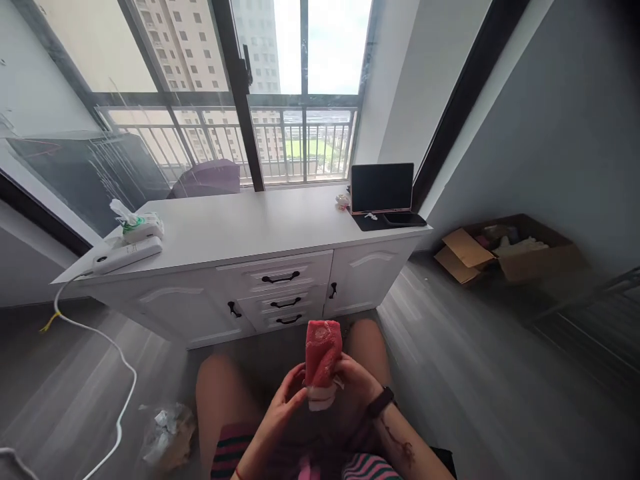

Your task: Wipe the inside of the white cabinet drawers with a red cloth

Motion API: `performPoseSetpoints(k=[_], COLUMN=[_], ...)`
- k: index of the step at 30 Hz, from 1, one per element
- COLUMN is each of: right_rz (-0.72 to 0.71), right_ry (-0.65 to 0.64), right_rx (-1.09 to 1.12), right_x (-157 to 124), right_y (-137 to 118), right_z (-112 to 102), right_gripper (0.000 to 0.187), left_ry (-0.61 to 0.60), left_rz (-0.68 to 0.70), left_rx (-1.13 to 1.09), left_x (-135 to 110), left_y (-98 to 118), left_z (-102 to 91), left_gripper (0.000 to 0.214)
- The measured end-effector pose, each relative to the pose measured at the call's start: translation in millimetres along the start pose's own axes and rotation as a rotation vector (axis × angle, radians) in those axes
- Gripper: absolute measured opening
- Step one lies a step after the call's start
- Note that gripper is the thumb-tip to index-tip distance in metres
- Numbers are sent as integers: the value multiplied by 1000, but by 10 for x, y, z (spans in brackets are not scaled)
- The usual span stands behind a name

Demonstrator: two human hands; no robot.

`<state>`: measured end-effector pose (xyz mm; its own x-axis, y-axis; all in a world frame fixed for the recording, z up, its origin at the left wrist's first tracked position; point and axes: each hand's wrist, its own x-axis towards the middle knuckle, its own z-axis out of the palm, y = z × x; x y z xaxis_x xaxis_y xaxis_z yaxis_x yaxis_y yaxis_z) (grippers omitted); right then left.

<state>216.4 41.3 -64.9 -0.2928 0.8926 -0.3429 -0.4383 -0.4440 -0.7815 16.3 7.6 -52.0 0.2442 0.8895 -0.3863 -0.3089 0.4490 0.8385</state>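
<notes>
Between my two hands, over my lap, is a folded red cloth (320, 350) with a paler pattern and a whitish band round its lower part. Its exact kind I cannot make out. My left hand (286, 400) grips the left edge near the band, thumb on the near side and fingers partly behind. On the opposite edge my right hand (359, 377) holds it, its fingertips partly hidden by the cloth. A dark band circles my right wrist.
Ahead stands a white cabinet (240, 220) bearing a tissue pack (143, 227), a power strip (127, 255), a tablet (383, 188) and a phone (405, 219). An open cardboard box (545, 263) sits right. A white cable (127, 373) and plastic bag (167, 437) lie left.
</notes>
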Motion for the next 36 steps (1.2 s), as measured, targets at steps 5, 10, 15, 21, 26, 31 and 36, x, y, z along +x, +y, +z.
performPoseSetpoints(k=[5,10,15,21,26,31,36], right_rz=[-4,-113,-153,-129,-125,-203,-249], right_ry=[-10,-144,-209,-153,-164,-18,56], right_rx=[-154,-252,-224,-186,-140,-31,52], right_x=[-161,-243,-305,-340,-358,-224,17], right_y=[102,18,-64,-164,-321,-354,-326], right_z=[359,503,479,428,514,550,560], right_gripper=[30,51,61,65,38,35,43], left_ry=[28,191,97,175,153,157,129], left_rz=[160,299,173,-107,-123,-37,-31], left_rx=[281,467,179,-274,-326,-350,-419], left_x=[-177,-268,-314,-437,-477,-281,-62], left_y=[392,489,447,464,674,748,629], left_z=[44,76,-44,-151,-111,93,344], left_gripper=[39,25,32,44,37,37,38])
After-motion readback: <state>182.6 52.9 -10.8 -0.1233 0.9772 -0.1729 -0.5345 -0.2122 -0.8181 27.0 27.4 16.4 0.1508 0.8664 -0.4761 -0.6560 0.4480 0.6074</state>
